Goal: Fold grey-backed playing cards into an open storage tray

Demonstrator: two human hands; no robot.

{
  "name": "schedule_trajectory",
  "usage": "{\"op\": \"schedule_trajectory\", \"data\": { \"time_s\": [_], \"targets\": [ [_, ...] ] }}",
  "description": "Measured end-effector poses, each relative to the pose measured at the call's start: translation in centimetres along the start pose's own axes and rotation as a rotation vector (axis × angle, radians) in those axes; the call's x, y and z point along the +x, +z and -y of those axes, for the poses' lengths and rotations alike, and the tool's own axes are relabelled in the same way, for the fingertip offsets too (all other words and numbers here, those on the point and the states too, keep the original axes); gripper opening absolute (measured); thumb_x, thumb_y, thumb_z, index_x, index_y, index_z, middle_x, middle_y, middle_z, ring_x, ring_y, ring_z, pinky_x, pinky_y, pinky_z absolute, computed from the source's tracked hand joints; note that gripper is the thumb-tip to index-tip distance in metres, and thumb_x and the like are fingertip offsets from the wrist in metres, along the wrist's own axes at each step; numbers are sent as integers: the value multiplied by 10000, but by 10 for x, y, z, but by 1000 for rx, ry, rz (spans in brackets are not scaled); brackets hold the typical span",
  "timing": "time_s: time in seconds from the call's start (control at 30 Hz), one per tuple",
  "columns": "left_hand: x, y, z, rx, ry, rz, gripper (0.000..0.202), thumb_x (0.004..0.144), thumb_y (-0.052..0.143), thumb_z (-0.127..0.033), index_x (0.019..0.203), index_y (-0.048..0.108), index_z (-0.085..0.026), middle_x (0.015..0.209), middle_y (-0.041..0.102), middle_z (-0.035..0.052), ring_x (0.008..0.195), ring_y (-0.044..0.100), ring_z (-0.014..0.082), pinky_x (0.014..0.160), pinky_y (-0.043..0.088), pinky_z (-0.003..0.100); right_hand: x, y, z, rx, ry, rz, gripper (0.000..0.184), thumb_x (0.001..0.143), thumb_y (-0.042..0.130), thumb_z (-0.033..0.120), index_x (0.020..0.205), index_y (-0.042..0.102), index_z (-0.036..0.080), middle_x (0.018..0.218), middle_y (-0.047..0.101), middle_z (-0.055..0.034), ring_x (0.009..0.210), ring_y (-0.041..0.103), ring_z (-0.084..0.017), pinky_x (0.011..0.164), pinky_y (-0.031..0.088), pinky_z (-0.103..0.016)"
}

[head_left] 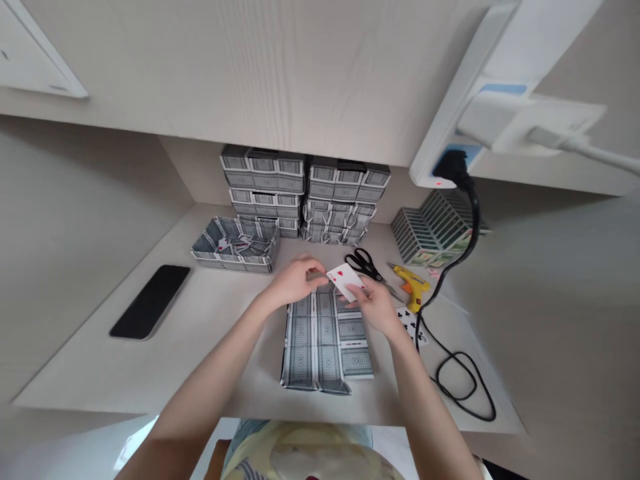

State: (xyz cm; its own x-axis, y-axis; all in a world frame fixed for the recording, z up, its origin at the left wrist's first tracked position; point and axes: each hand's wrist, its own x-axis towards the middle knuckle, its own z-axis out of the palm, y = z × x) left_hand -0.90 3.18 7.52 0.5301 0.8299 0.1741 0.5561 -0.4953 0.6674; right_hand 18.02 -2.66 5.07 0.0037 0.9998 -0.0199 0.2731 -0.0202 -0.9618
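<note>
A white playing card (342, 279) with red hearts is held above a panel (300, 340) made of joined grey-backed cards. My right hand (374, 303) grips the card at its right side, thumb on the face. At the card's left corner, the curled thumb and index finger of my left hand (295, 281) pinch its edge. The panel lies flat on the desk under both hands, with white seams between its columns and a folded-up front edge. Part of its far end is hidden by my hands.
Black scissors (364, 261), a yellow glue gun (416, 288) and a clubs card (407, 320) lie right, beside a black cord (463, 393). Behind stand stacked card boxes (270, 180) and an open card box (235, 263). A phone (150, 301) lies left; a shelf hangs overhead.
</note>
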Motion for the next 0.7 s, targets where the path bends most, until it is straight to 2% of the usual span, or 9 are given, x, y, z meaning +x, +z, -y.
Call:
{"op": "schedule_trajectory", "data": {
  "time_s": [0.1,0.17,0.23,0.3,0.4,0.53,0.7],
  "targets": [
    [16,21,18,193,-2,184,413,620,670,-232,1019,580,-181,1019,594,63,940,550,195,796,425,270,-2,-13,-24,125,104,-98,330,751,506,414,971,507,167,848,630,-72,649,638,-200,501,535,-316],
    [22,30,21,316,-5,293,390,641,609,-147,1027,576,-189,1013,620,67,923,571,205,751,434,269,-4,-16,-37,97,144,-133,323,745,502,388,988,493,176,826,620,-64,579,624,-186,444,523,-310],
    [24,35,21,405,16,358,289,675,531,-103,938,608,-191,947,650,69,880,595,208,700,434,269,-5,-16,-46,38,154,-120,295,746,490,363,984,497,190,782,607,-45,530,606,-170,400,504,-291],
    [22,35,20,446,49,367,217,704,485,-103,842,627,-192,888,666,69,848,606,207,682,429,270,-4,-13,-51,-15,147,-69,249,751,474,347,946,512,198,742,593,-27,516,596,-161,378,487,-271],
    [12,29,22,460,45,317,204,717,463,-99,787,629,-195,850,673,64,821,612,198,683,421,267,-1,-7,-50,-83,117,1,190,757,457,326,875,529,195,686,571,-7,494,574,-142,378,469,-246],
    [-3,21,28,469,-2,292,166,723,469,-114,731,617,-190,786,667,56,779,611,190,652,410,258,7,1,-45,-161,44,18,175,776,422,298,845,543,191,584,521,21,442,515,-115,391,445,-221],
    [-10,18,29,486,-12,289,164,742,456,-130,707,606,-187,762,660,51,750,602,181,636,397,254,11,5,-48,-232,-87,44,154,785,400,257,782,538,188,597,525,22,432,485,-96,413,405,-198]
  ]
}}
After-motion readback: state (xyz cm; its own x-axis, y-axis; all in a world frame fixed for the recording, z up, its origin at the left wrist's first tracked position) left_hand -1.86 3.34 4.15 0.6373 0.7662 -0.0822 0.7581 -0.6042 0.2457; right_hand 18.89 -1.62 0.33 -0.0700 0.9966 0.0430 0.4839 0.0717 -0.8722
